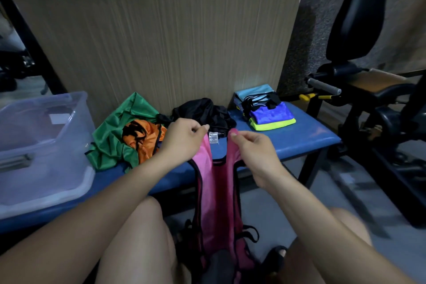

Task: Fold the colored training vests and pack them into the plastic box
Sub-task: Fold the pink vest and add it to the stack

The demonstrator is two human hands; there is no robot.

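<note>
A pink vest [217, 193] with black trim hangs from the blue bench [306, 138] down between my knees. My left hand [183, 139] pinches its left shoulder strap and my right hand [252, 148] pinches the right strap, both held just above the bench top. Its white label shows between my hands. Crumpled green [110, 136], orange [143, 138] and black [202, 110] vests lie on the bench behind my hands. A folded stack of blue and yellow-green vests [272, 116] sits at the bench's back right. The clear plastic box [43, 145] stands at the left.
A corrugated cardboard sheet [161, 37] stands behind the bench. Black gym equipment with a padded seat [368, 90] fills the right side. A tangle of black straps [260, 100] lies on the folded stack. Grey floor shows under the bench.
</note>
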